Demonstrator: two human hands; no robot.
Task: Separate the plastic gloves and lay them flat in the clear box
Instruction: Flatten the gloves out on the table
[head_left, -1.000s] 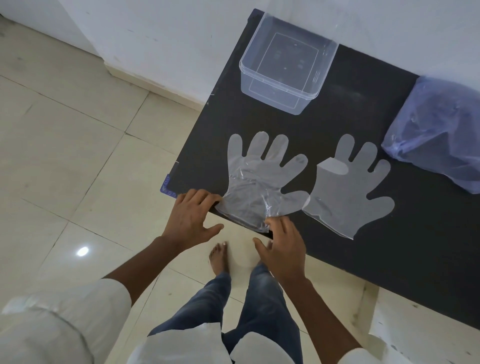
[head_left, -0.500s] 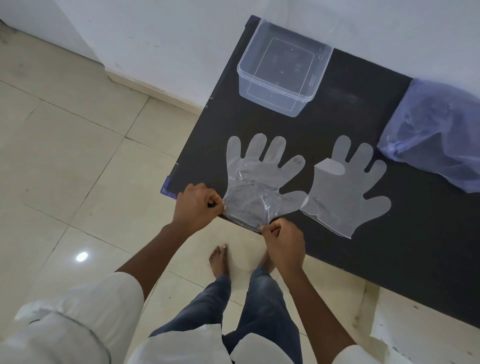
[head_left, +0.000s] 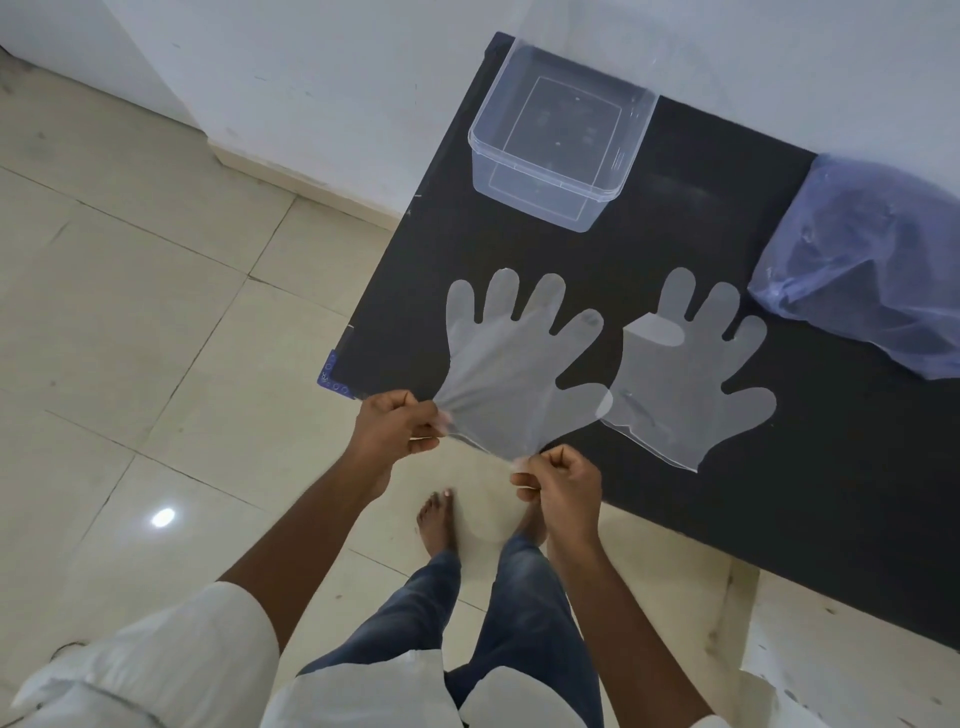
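Pinching the cuff of the near plastic glove (head_left: 511, 374) at its two corners, the left hand (head_left: 395, 428) and the right hand (head_left: 563, 480) hold the open end taut between them, just off the front edge of the black surface (head_left: 675, 234). Each hand is curled closed, with thumb and fingers (head_left: 524, 480) pressed together on the thin film. That two-corner hold looks chosen to spread the cuff and let stuck layers part; whether this glove is one sheet or several clinging together cannot be told.

Beyond the fingers, the glove's palm and five digits fan out flat on the surface, pointing away from the person, so the body stays supported while only the cuff is lifted and stretched.

Just to the right of the right hand's fingers lies a second plastic glove (head_left: 685, 384), flat and untouched, one digit folded back over its palm. Its thumb-side edge just meets or overlaps the thumb of the held glove, a spot where the two could drag each other.

Farther beyond the fingers, at the back corner against the wall, stands the clear box (head_left: 550, 171), open-topped and apparently empty; no glove is in it yet. Its place straight ahead of the held glove suits a short carry forward.

Far to the right sits a bluish plastic bag (head_left: 872, 265), well apart from both hands.
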